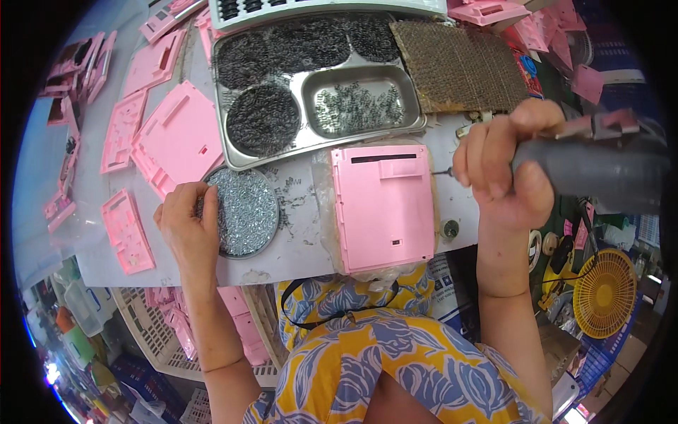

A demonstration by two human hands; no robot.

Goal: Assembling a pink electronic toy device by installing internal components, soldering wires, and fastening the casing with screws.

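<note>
My left hand [187, 225] is at the left side of a round dish [277, 212] filled with small silver screws [247, 210]. Its fingers are curled together at the dish's edge; whatever they pinch is hidden. In my right hand [503, 161] is a grey electric screwdriver [593, 169], held sideways with its thin bit pointing left. The bit's tip is near the upper right edge of a pink plastic housing part [385, 220]. That part lies on a plastic-wrapped pad in front of me, with a dark slot along its top and a small square hole below.
Beyond the housing stands a metal compartment tray [300, 106] of dark screws, with a brown woven-looking board [459, 67] beside it. More pink parts [180, 138] lie at the left. Loose screws [289, 194] are scattered by the dish. A yellow fan [604, 293] stands at the lower right.
</note>
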